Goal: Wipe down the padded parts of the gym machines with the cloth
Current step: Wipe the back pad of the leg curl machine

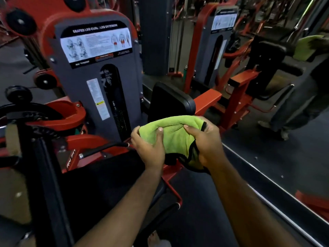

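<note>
A lime-green cloth [175, 134] with a black hem is bunched between both my hands in the middle of the view. My left hand [148, 149] grips its left end, thumb on top. My right hand [206, 141] grips its right end, and a loose fold hangs below it. Just behind the cloth stands the black padded backrest [169, 102] of a red and grey leg curl / leg extension machine [99, 82]. The dark padded seat [106, 175] lies below my left forearm. The cloth is held in the air and touches no pad.
A wall mirror [267, 104] runs along the right, with its base rail [267, 189] crossing the floor diagonally; it reflects the machine, the cloth and a person's legs. Round black roller pads [20, 21] and a black upright post [44, 175] stand on the left. Dark floor lies below.
</note>
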A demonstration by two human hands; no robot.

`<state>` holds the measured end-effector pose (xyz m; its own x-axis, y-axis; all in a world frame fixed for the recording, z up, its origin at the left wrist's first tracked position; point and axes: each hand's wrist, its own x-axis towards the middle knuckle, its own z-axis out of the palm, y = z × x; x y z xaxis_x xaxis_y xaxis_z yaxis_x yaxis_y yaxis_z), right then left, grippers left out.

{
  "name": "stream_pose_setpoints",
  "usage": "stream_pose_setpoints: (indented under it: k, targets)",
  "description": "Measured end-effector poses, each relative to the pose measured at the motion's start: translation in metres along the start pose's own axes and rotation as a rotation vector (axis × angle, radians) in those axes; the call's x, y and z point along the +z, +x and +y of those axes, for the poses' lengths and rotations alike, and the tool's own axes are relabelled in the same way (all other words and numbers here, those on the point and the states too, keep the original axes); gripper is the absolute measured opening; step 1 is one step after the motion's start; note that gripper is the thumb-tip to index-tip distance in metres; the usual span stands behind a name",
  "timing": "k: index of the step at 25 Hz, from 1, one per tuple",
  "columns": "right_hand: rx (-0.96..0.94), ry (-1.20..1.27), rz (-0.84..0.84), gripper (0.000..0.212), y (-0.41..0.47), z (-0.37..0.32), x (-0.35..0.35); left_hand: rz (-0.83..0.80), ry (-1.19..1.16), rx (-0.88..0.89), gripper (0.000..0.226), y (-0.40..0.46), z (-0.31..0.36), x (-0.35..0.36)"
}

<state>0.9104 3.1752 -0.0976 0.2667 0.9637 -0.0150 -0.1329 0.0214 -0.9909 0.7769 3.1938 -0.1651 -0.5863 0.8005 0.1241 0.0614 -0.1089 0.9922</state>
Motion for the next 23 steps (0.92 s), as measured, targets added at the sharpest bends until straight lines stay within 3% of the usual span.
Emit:
stream_pose_setpoints:
  k: [3, 6, 11, 13, 15, 18, 20, 23]
  targets:
    - [-0.049, -0.053, -0.008, 0.027, 0.025, 0.014, 0.003, 0.057, 0.063, -0.189, 0.094, -0.001, -0.003, 0.043]
    - [-0.007, -0.04, -0.058, 0.03, 0.061, 0.023, 0.013, 0.014, -0.039, -0.343, 0.09, 0.01, -0.001, 0.081]
    - [0.125, 0.045, -0.138, 0.016, 0.122, 0.026, 0.03, -0.215, -0.148, -0.062, 0.084, 0.052, -0.032, 0.124]
    - [-0.039, -0.271, -0.248, 0.028, 0.143, 0.027, 0.022, -0.39, 0.054, 0.051, 0.094, 0.079, -0.058, 0.14]
    - [-0.341, -0.687, -0.171, 0.027, 0.163, 0.033, 0.008, -0.522, 0.357, 0.182, 0.091, 0.099, -0.071, 0.161]
    - [-0.66, -0.919, -0.036, 0.031, 0.203, 0.045, -0.014, -0.427, 0.39, 0.298, 0.084, 0.129, -0.076, 0.183]
    - [-0.639, -0.991, -0.195, 0.048, 0.227, 0.047, -0.012, -0.361, 0.367, 0.429, 0.079, 0.167, -0.084, 0.192]
    - [-0.678, -1.406, -0.442, 0.066, 0.243, 0.051, 0.026, -0.297, 0.299, 0.311, 0.074, 0.217, -0.085, 0.19]
